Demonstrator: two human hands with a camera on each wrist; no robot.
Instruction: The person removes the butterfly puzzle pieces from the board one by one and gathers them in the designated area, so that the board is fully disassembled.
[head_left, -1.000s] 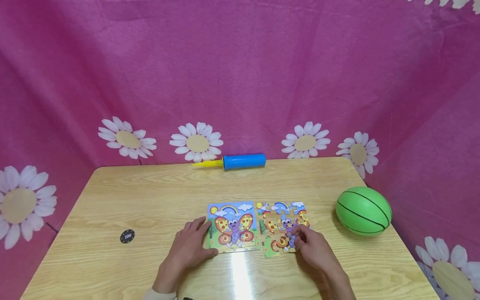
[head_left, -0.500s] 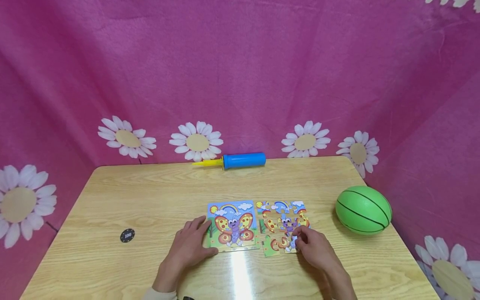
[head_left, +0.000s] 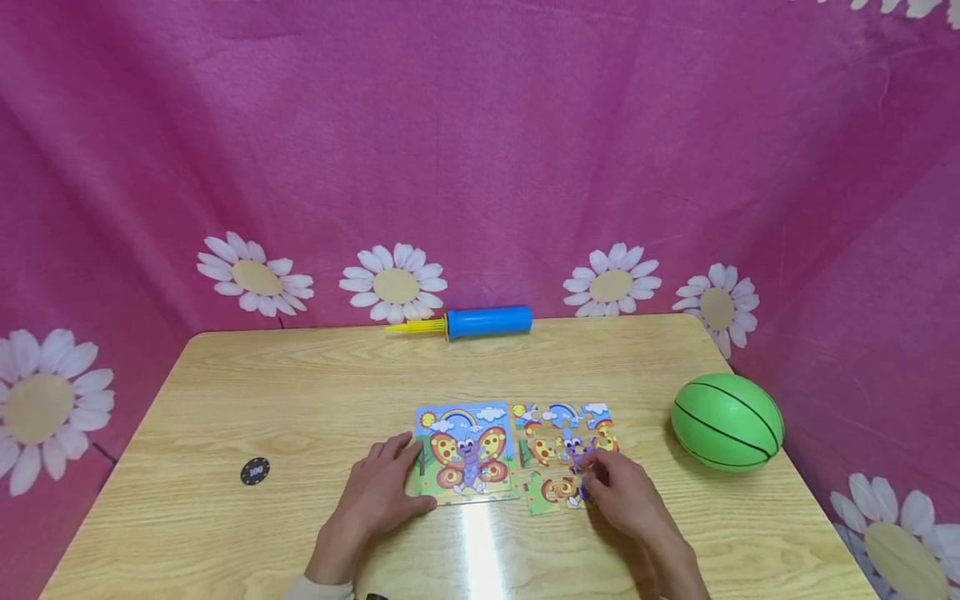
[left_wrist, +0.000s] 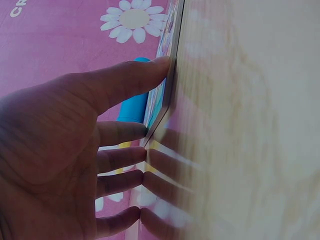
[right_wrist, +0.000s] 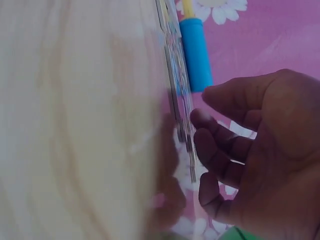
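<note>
A butterfly picture board (head_left: 468, 454) lies flat on the wooden table, with my left hand (head_left: 382, 487) at its near left corner. In the left wrist view the thumb (left_wrist: 135, 77) touches the board's near edge, and the long fingers extend along its left side. To the right lie jigsaw pieces (head_left: 542, 452) of the same butterfly, laid in loose rows with small gaps. My right hand (head_left: 622, 492) is over the lower right pieces, fingers bent and fingertips right at them, hiding some. In the right wrist view thumb and index finger stand apart, with nothing seen between them.
A green ball (head_left: 727, 422) with black lines sits to the right. A blue pump (head_left: 489, 322) with a yellow nozzle lies along the back edge. A black chip (head_left: 255, 472) marked 100 is at left. A pink flowered cloth (head_left: 480, 167) hangs behind the table (head_left: 300, 383).
My right hand has shifted slightly left over the pieces. The butterfly's body pieces slid a little right, then back left, under its fingertips. My left hand stays put.
</note>
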